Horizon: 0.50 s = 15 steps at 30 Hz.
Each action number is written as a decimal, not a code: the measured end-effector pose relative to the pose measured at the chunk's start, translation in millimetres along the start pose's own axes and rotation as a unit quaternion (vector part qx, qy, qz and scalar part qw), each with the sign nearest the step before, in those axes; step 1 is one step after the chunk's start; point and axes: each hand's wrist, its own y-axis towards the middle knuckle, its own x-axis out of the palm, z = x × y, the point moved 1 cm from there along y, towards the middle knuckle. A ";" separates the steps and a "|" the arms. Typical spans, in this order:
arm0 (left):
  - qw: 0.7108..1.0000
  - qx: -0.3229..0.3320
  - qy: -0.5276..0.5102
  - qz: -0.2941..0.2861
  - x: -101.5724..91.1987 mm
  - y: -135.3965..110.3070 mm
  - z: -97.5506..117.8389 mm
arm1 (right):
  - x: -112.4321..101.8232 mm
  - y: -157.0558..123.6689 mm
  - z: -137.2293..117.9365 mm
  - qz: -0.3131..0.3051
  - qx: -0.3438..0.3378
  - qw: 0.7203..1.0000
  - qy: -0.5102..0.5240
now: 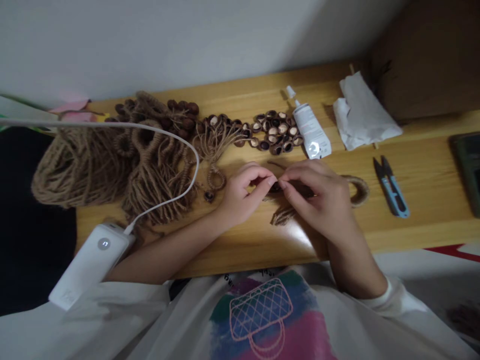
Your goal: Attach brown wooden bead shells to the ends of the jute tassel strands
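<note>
"While left hand point(242, 196) and right hand point(326, 194) pinched something too tiny to tell, where was the cord point(282, 216)?"

"Six o'clock of the fingertips; the loop point(360, 191), at three, seemed finished, the rest not."

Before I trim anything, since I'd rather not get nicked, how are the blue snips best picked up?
Probably by the blue handle, from the near side: it lies toward the person, while the parted blades point away.

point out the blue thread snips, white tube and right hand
Blue thread snips point(390, 188): head view, on the upper handle.
White tube point(312, 129): head view, on its printed body.
Right hand point(323, 194): head view, on the back of the hand.
</note>
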 end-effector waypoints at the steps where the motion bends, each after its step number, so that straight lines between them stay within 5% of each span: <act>1: 1.000 -0.002 0.002 0.000 -0.2 0.1 0.1 | 0.0 0.0 0.0 0.001 0.001 1.000 0.001; 15: 0.999 -0.040 0.004 0.007 -0.8 -0.2 1.6 | -2.9 -1.0 1.1 0.011 0.018 1.000 0.012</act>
